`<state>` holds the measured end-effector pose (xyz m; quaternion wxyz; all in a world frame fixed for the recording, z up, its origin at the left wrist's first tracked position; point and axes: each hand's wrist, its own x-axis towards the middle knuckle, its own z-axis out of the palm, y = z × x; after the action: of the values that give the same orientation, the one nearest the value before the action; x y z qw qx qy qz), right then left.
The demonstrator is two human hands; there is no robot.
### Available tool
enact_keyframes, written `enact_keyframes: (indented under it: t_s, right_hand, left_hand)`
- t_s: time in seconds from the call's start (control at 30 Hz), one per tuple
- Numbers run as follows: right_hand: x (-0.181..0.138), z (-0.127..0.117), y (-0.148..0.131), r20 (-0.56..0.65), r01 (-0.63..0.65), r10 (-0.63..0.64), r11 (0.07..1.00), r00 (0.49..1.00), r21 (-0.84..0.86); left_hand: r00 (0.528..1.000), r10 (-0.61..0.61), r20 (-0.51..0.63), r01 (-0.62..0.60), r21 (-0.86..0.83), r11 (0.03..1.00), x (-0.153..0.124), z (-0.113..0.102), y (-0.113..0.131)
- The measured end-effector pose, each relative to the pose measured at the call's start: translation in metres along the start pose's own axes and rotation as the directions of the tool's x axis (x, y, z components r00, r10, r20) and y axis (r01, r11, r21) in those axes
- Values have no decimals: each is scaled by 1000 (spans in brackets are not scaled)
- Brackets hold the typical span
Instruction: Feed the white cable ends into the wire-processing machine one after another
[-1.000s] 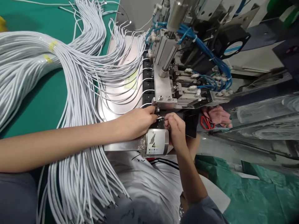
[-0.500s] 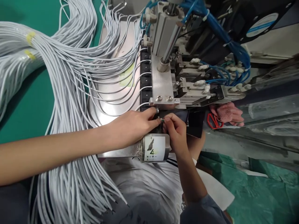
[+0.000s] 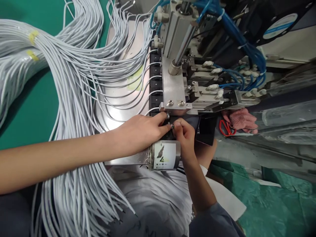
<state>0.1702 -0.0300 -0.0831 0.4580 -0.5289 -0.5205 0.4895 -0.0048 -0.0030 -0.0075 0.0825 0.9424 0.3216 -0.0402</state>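
Observation:
My left hand reaches in from the left, palm down over the front end of a black fixture strip. Its two visible fingers are stretched out with a gap between them; the others are hidden. The lower fingertip touches a small metal connector piece. From the right, my right hand pinches that piece between thumb and bent fingers. Just above both hands is a metal clamp plate with two screws. White cables run from the left into slots along the black strip.
A labelled metal cover sits just below my hands. Above stands a pneumatic cylinder with blue air hoses. Red-handled scissors and a pink cloth lie to the right. A thick cable bundle hangs at left.
The view has shifted slightly, so the machine appears a little further right. Both hands stay at the small metal piece, with only slight finger movement.

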Motion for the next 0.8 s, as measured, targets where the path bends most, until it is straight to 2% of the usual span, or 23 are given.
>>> enact_keyframes:
  t_s: [0.17, 0.27, 0.3, 0.37, 0.43, 0.47, 0.5, 0.53, 0.6, 0.63, 0.67, 0.73, 0.8]
  right_hand:
    - [3, 3, 4, -13, -22, 22, 1000, 1000, 11]
    - [4, -1, 3, 21, -39, 39, 999, 999, -6]
    - [2, -2, 1, -7, -31, 31, 999, 999, -11]
    - [-9, -5, -8, -164, 25, -31, 999, 986, -39]
    - [-31, -2, -21, -381, 151, -172, 985, 908, -86]
    - [-44, 2, -27, -442, 213, -243, 970, 863, -117]
    - [-58, 7, -32, -440, 273, -311, 950, 842, -149]
    - [-71, 15, -36, -348, 288, -338, 939, 874, -189]
    - [-93, 36, -38, -31, 254, -264, 949, 964, -187]
    - [-101, 49, -37, 120, 190, -172, 969, 978, -159]
    - [-107, 62, -34, 231, 113, -84, 987, 969, -117]
    - [-115, 89, -26, 301, -23, 36, 999, 953, -45]
    - [-119, 110, -19, 327, -67, 74, 997, 942, -33]
  left_hand:
    - [998, -61, 30, 58, 110, 992, -6, -20, 8]
    - [990, -123, 65, 117, 88, 989, -9, -26, 8]
    - [989, -134, 68, 129, 69, 989, -9, -27, 7]
    - [988, -145, 48, 143, 36, 989, -11, -25, 3]
    - [987, -162, 13, 161, 27, 987, -12, -22, 0]
    - [983, -182, -1, 182, 35, 983, -12, -21, -1]
    - [978, -210, -18, 210, 48, 976, -12, -20, -2]
    - [970, -242, -33, 243, 63, 968, -12, -19, -3]
    - [955, -292, -45, 294, 75, 953, -11, -18, -4]
    - [952, -301, -47, 304, 70, 950, -11, -18, -5]
    - [952, -303, -49, 305, 59, 951, -10, -17, -7]
    - [953, -298, -52, 300, 25, 954, -8, -17, -11]
    - [951, -301, -75, 301, -6, 954, -8, -16, -15]
